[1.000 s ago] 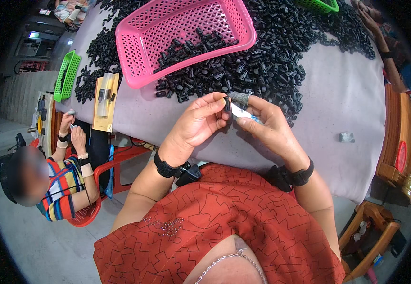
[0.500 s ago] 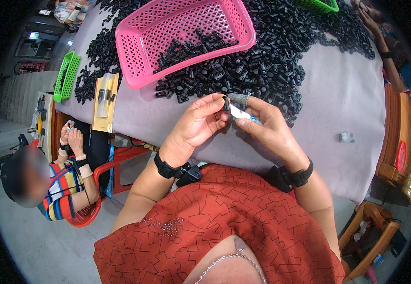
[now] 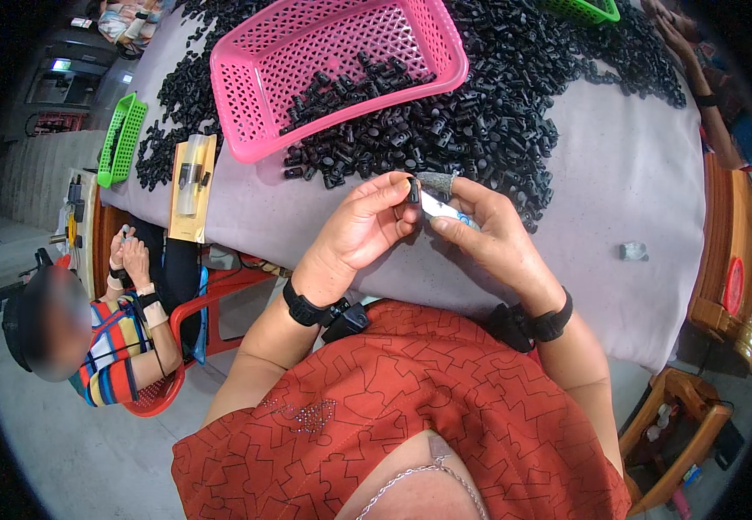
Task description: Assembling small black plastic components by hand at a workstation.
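Observation:
My left hand (image 3: 360,227) pinches a small black plastic part (image 3: 413,191) between thumb and fingertips, above the cloth in front of the pink basket. My right hand (image 3: 504,232) is closed on a small knife (image 3: 436,206) with a pale blade and a white-and-blue handle. Its blade points left and lies against or right beside the black part; exact contact is hard to make out. A grey finger cot (image 3: 436,182) covers the right index finger, which reaches over to the part's far side. Just beyond my hands spreads a heap of similar black parts (image 3: 480,130).
A pink perforated basket (image 3: 250,143) with black parts inside rests at the heap. Left stand a green basket (image 3: 123,143) and a yellow card with a clear tube (image 3: 190,186). A grey scrap (image 3: 632,251) lies right. A co-worker (image 3: 120,347) sits at left; another person's hands reach in top right.
My hands and the black part stay almost in place, with only a slight shift of the knife and right fingers. The seated co-worker's hands have moved a little.

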Available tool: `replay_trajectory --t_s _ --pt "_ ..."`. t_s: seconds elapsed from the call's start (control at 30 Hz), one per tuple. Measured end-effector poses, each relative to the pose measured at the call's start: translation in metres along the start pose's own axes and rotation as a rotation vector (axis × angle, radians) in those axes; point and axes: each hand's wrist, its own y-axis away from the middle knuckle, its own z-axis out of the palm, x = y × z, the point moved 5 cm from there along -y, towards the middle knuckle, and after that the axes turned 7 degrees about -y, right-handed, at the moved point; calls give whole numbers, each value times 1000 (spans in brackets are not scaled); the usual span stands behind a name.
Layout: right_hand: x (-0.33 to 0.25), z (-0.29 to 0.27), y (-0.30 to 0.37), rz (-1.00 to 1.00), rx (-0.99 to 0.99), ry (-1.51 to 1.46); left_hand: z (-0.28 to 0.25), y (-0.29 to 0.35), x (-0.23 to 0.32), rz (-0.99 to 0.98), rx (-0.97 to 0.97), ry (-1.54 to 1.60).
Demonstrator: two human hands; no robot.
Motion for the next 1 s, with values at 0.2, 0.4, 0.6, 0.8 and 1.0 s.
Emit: replay_trajectory --t_s 0.2,0.4,0.6,0.8,1.0 --pt "8 -3 -1 -85 4 47 -1 0 -2 7 11 -13" --pt "7 -3 -2 -62 10 52 -1 -1 -1 7 18 -9" --pt "6 -2 -1 -64 11 58 -1 -1 -2 6 25 -4" --pt "9 -3 -2 -106 16 80 -2 -2 -2 4 9 -13" --pt "7 -3 -1 -91 15 93 -2 -1 -2 9 18 0"
